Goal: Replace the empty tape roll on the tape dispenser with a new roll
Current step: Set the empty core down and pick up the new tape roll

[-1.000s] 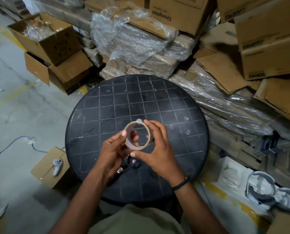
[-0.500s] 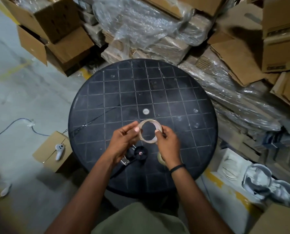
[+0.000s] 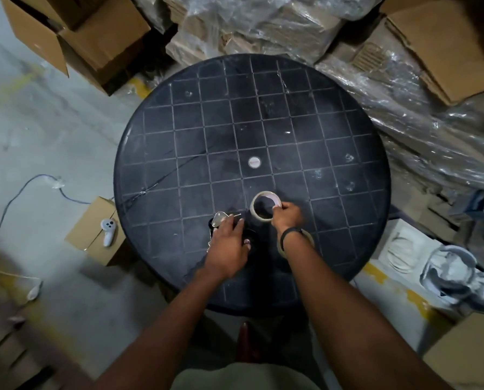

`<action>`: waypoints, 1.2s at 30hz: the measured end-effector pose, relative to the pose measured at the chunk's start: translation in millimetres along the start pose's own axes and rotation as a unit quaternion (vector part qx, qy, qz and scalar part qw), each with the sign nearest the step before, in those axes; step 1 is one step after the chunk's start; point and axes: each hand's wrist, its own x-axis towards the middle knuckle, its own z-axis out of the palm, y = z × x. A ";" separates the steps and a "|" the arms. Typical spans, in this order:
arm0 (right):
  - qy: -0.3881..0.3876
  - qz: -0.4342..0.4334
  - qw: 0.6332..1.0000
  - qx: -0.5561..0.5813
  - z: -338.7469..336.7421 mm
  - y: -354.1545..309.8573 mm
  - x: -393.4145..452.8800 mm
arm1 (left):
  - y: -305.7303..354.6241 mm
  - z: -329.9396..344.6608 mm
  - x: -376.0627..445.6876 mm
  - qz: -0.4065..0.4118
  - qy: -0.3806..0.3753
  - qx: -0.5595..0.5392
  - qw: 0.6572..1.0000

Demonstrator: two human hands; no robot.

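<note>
My right hand (image 3: 286, 217) pinches the rim of a thin tape ring (image 3: 256, 208), pale tan with a wide hole, low over the round black table (image 3: 263, 122). My left hand (image 3: 229, 243) rests on the black tape dispenser (image 3: 217, 220), fingers curled over it; a metal plate of the dispenser shows at its far end. Most of the dispenser is hidden under my hand. A second tape roll (image 3: 309, 237) lies on the table under my right wrist, only its edge showing.
Cardboard boxes (image 3: 88, 38) and plastic-wrapped stacks (image 3: 263, 23) crowd the table's far and right sides. A white controller (image 3: 107, 230) lies on a small box at the left, with a cable (image 3: 12, 198) on the concrete floor. Moulded white packaging (image 3: 443, 268) sits at the right.
My left hand let go of the tape ring and dropped onto the dispenser. My right hand alone now holds the ring. The view tilted further down over the table.
</note>
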 end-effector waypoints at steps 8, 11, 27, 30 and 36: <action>-0.019 -0.008 1.000 0.001 -8.9 -0.4 -13.5 | -19.4 14.4 -1.8 0.014 -0.084 0.098 0.992; -0.021 0.012 0.998 0.051 -19.6 7.9 2.9 | -26.9 11.3 -0.5 0.027 -0.067 0.047 0.996; -0.111 -0.383 0.890 -0.223 -1.1 15.1 -108.0 | -54.0 10.3 -20.8 -0.200 0.162 -0.192 0.947; -0.156 -0.468 0.813 -0.310 35.1 9.6 -117.7 | -51.5 0.5 -11.1 -0.204 0.170 -0.191 0.945; -0.198 -0.459 0.760 -0.414 64.4 7.3 -111.2 | -51.3 -9.2 5.6 -0.275 0.166 -0.168 0.932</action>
